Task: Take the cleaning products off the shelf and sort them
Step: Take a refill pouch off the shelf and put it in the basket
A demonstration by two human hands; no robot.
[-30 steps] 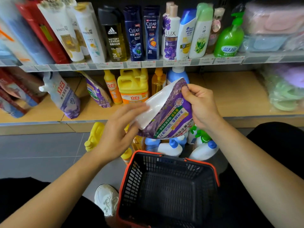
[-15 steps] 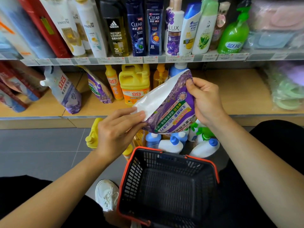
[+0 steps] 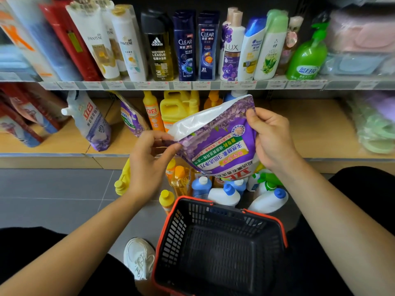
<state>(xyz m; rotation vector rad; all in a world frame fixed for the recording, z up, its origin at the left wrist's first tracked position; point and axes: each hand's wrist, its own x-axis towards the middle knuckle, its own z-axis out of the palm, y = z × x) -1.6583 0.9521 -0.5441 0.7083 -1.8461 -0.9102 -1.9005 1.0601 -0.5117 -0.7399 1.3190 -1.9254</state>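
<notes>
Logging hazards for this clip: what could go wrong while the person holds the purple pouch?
1. The left hand and right hand pinch the pouch only at its edges, so it may slip and fall.
2. Bottles crowd the floor beyond the basket; a dropped pouch could topple them.

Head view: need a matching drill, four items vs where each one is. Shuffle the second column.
Things
1. pouch
2. basket
3. green pump bottle
4. yellow jug

Places
A. on the lower shelf
B. on the upper shelf, towards its right end
C. held by the left hand and right hand
D. on the floor, below the hands

Pairs: 1-C, 2-D, 3-B, 4-A
</notes>
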